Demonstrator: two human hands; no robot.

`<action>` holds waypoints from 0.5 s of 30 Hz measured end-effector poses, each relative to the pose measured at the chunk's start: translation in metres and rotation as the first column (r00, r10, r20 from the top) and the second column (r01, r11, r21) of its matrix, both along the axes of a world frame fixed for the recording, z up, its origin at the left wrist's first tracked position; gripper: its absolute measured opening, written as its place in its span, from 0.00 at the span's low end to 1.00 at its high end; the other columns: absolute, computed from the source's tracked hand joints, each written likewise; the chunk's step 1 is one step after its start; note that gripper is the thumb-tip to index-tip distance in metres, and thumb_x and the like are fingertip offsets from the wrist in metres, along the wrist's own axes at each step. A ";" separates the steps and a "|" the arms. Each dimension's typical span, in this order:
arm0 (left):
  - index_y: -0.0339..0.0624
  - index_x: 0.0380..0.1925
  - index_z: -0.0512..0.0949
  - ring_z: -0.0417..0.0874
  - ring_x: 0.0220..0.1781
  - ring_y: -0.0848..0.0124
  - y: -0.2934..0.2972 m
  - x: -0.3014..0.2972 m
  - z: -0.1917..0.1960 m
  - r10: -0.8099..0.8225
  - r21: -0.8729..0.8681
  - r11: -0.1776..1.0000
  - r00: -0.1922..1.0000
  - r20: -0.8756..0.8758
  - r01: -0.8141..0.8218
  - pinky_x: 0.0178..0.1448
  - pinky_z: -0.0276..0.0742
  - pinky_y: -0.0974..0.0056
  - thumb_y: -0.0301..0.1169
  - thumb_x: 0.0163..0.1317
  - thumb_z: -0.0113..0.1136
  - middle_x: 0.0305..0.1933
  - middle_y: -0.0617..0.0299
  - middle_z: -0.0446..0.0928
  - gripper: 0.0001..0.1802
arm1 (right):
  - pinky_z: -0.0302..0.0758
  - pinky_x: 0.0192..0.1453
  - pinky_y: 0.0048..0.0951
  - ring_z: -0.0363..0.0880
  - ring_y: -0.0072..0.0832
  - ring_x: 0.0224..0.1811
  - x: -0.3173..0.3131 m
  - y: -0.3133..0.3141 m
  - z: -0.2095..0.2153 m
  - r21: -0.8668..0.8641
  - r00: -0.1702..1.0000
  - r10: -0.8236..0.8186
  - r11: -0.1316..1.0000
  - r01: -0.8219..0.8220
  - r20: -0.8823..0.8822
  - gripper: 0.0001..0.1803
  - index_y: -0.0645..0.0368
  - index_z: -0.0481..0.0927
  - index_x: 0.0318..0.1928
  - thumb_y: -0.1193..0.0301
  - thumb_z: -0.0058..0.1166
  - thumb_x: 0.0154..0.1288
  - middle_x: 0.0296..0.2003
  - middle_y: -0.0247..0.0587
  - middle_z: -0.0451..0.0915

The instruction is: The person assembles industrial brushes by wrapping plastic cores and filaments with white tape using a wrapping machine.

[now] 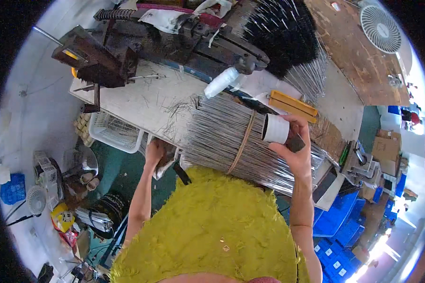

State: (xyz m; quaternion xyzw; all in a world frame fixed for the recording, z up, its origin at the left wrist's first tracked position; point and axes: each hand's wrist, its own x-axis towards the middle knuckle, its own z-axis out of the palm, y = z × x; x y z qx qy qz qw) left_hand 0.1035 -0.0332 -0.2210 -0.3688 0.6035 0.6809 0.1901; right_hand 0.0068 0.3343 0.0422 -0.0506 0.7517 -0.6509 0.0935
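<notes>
My right hand is closed around a short, white, hollow cylinder that looks like a roll of tape. A small dark block also shows within its fingers. Beneath it lies a wide bundle of thin metal rods, bound across by a tan band. At the table's front edge, left of the bundle, my left hand reaches down into what looks like an open drawer. Its fingers are mostly hidden there.
A dark metal machine runs along the back of the white table. Black-tipped rods stand behind, near a yellow tray. A white basket sits left of the drawer; blue boxes are stacked at the right.
</notes>
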 end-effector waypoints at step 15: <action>0.36 0.42 0.77 0.80 0.25 0.69 0.071 -0.065 0.255 -0.715 -0.497 0.696 0.558 -0.420 0.518 0.34 0.75 0.67 0.30 0.56 0.61 0.27 0.52 0.79 0.14 | 0.72 0.51 0.26 0.71 0.26 0.51 -0.003 -0.032 0.001 -0.241 0.969 0.182 0.945 -0.219 -0.167 0.33 0.57 0.63 0.51 0.84 0.65 0.45 0.55 0.43 0.67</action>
